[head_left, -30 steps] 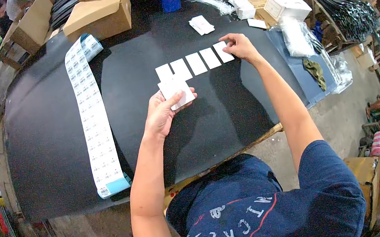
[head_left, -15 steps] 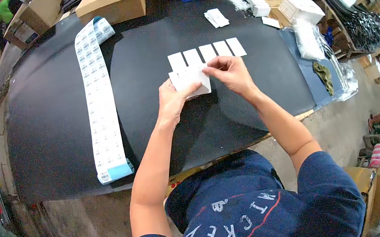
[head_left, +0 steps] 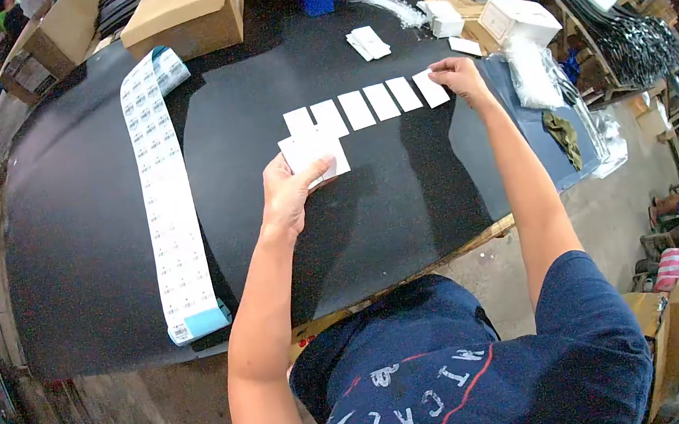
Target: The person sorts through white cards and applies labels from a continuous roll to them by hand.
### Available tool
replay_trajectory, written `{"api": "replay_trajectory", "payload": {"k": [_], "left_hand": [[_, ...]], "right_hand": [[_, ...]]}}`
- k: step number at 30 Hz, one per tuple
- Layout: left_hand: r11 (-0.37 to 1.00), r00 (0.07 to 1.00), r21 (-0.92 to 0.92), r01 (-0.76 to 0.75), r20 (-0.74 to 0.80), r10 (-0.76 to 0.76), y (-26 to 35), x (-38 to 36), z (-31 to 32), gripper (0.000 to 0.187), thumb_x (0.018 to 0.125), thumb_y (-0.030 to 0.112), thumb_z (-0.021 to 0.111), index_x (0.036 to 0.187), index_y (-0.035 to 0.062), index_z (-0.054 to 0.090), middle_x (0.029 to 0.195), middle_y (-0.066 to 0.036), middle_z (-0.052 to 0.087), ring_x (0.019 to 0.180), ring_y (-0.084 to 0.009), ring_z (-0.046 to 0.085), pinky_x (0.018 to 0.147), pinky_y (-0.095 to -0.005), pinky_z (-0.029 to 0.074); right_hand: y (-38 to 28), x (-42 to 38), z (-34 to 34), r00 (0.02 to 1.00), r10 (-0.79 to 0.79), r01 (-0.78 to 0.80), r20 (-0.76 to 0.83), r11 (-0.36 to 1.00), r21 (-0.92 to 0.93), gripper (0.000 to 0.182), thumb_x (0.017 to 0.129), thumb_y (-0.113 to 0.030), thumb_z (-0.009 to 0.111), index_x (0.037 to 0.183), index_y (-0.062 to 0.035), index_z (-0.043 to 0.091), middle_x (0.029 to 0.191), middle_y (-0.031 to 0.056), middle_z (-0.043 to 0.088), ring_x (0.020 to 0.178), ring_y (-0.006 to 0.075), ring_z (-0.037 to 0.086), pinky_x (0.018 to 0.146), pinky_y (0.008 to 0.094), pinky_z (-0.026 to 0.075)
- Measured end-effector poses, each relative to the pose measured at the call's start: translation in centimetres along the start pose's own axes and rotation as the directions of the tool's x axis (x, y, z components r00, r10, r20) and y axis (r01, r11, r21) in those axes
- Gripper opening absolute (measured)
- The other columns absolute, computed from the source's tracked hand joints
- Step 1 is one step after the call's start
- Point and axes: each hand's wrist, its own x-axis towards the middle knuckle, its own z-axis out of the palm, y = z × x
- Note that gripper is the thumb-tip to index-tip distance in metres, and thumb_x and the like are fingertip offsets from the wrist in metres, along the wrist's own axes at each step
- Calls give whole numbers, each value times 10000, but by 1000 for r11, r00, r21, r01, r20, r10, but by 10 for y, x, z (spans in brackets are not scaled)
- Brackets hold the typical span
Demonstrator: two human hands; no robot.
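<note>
I counted six white cards [head_left: 357, 110] laid in row on black surface [head_left: 77, 256], right hand [head_left: 462, 78] pinching end card's corner. Left hand [head_left: 286, 196] grasped fanned card stack [head_left: 305, 162], not laid out. Label strip [head_left: 167, 196] lay apart, untouched.

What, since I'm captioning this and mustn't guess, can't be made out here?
All in the head view:
Left hand: most fingers, hidden beneath the held cards.
Held cards: their number, as they overlap.
Rightmost card: one corner, under the right hand.
Label strip: its print, too small.
</note>
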Motion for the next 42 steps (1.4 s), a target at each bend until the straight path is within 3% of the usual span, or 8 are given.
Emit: {"api": "replay_trajectory", "payload": {"k": [14, 17, 21, 22, 25, 33, 35, 42], "left_hand": [[999, 1000, 38, -4, 13, 3, -1, -4, 5, 423, 733, -13, 730, 1118, -54, 558, 1042, -113, 641, 915, -196, 636, 794, -324, 515], [995, 1000, 100, 17, 21, -20, -1, -7, 15, 423, 753, -6, 719, 1134, -46, 538, 1034, -97, 638, 932, -184, 630, 795, -309, 518], [986, 998, 158, 53, -39, -47, 0, -8, 14, 440, 763, 3, 721, 1153, -33, 520, 1034, -90, 634, 934, -174, 628, 807, -295, 519], [986, 998, 160, 54, -34, -49, -1, -8, 15, 440, 763, 3, 721, 1153, -33, 520, 1034, -90, 634, 934, -174, 628, 807, -295, 519], [978, 998, 208, 6, -65, 8, -4, -9, 15, 424, 760, -6, 723, 1137, -31, 532, 1066, -92, 627, 947, -168, 625, 813, -293, 519], [998, 995, 49, 33, 91, -37, -7, -7, 15, 356, 899, -22, 519, 1233, -113, 436, 1157, -205, 586, 1041, -285, 610, 934, -383, 479], [994, 987, -12, 110, 122, -108, 1, -11, 21, 349, 900, -35, 494, 1229, -122, 422, 1137, -235, 593, 1034, -320, 615, 926, -396, 496], [999, 998, 23, 42, 47, -43, -1, -7, 14, 306, 827, 15, 664, 1102, -55, 548, 1035, -146, 647, 905, -197, 651, 828, -330, 534]], "right_hand": [[-1, -1, 24, 963, -152, 75, -221, 944, -322, 277, 661, -159, 737, 915, -52, 707, 853, 112, 695, 783, 195, 662, 712, 322, 525], [12, 2, 29, 867, -323, 164, -380, 904, -395, 311, 565, -162, 795, 842, -100, 668, 867, 135, 637, 883, 305, 602, 804, 400, 498], [-50, -45, 70, 796, -431, 356, -424, 901, -249, 259, 704, -282, 764, 809, -64, 673, 831, 140, 634, 854, 312, 586, 784, 406, 460], [-73, -72, 84, 936, -262, 284, -235, 957, 64, 196, 799, -224, 689, 844, -33, 689, 853, 98, 678, 783, 206, 619, 702, 326, 478], [-101, -128, 114, 965, -210, 149, 155, 931, 334, 262, 780, -242, 734, 868, 1, 693, 780, 81, 692, 708, 104, 617, 702, 269, 497], [-95, -113, 81, 997, -55, 51, 48, 995, 84, 158, 767, -190, 706, 814, -39, 690, 719, 16, 650, 682, 72, 540, 638, 272, 463], [-64, -76, 43, 974, -195, 200, -119, 979, 31, 148, 776, -138, 687, 877, -29, 692, 734, 17, 631, 699, 71, 535, 624, 272, 450], [-6, -11, -36, 986, 64, -88, -152, 984, -155, 342, 676, -236, 777, 930, -19, 707, 763, 103, 685, 716, 142, 639, 702, 283, 498]]}}
